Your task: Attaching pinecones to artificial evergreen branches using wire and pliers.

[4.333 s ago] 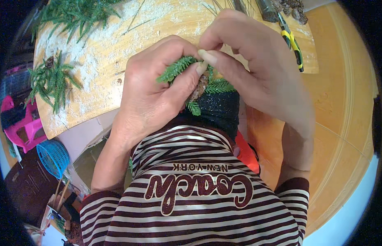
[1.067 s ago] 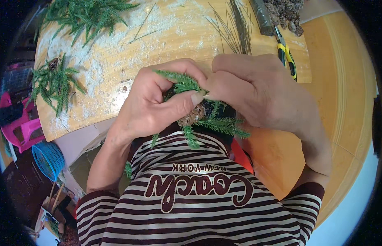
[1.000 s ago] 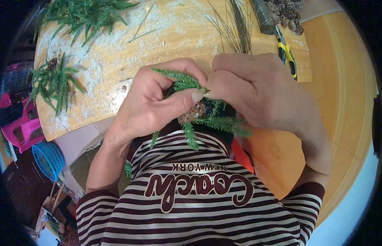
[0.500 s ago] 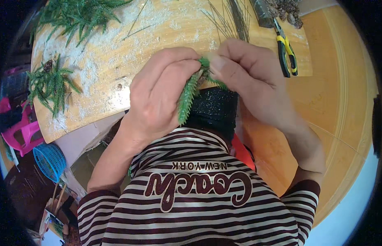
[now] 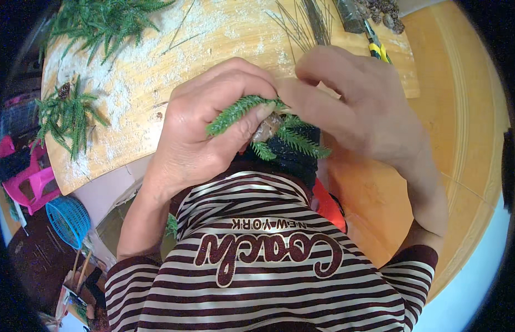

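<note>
– Left hand (image 5: 205, 127)?
– Closed, thumb and fingers pinching one green sprig bunch (image 5: 232, 116), fronds splayed; brown pine cone (image 5: 266, 129) among them, partly hidden.
– Position of bunch?
– Between the hands, beyond the striped shirt (image 5: 257, 299), near the front edge of the wooden table (image 5: 407, 74).
– Right hand (image 5: 360, 110)?
– Blurred, fingers bent, tips at the bunch's gathered end; whether it grips anything, cannot tell.
– Tabletop stock?
– Left: second sprig bunch (image 5: 72, 122). Far left: sprig heap (image 5: 102, 25). Far right: thin wires (image 5: 318, 25), yellow-and-black pliers (image 5: 375, 47), loose cones (image 5: 394, 23).
</note>
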Action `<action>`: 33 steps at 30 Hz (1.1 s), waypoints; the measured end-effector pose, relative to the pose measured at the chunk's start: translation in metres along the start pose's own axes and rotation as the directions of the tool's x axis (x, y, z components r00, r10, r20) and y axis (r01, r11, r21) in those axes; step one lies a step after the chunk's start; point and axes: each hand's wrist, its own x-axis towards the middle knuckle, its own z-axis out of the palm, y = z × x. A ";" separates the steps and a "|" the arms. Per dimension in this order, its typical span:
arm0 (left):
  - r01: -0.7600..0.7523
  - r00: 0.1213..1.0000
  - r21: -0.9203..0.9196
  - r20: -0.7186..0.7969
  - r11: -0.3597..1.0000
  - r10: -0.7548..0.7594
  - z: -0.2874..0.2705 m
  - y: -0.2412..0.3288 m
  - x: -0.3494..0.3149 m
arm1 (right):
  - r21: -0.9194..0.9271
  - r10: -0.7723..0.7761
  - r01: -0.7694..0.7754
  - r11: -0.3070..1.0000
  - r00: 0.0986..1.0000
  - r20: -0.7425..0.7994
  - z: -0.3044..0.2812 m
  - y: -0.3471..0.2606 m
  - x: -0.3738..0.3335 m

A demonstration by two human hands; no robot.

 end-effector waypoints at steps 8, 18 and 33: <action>-0.037 0.999 0.150 0.015 0.988 0.035 0.005 0.006 0.001 | 0.059 -0.017 0.017 0.998 1.000 0.004 0.009 0.000 -0.003; -0.085 0.992 0.209 -0.073 0.974 0.103 0.006 -0.004 0.004 | 0.740 0.573 -0.536 0.406 0.780 0.250 -0.001 -0.017 -0.009; 0.084 0.961 -0.164 0.275 0.983 -0.036 0.001 0.003 0.016 | 0.243 0.054 -0.045 0.969 0.998 -0.030 -0.004 0.002 -0.013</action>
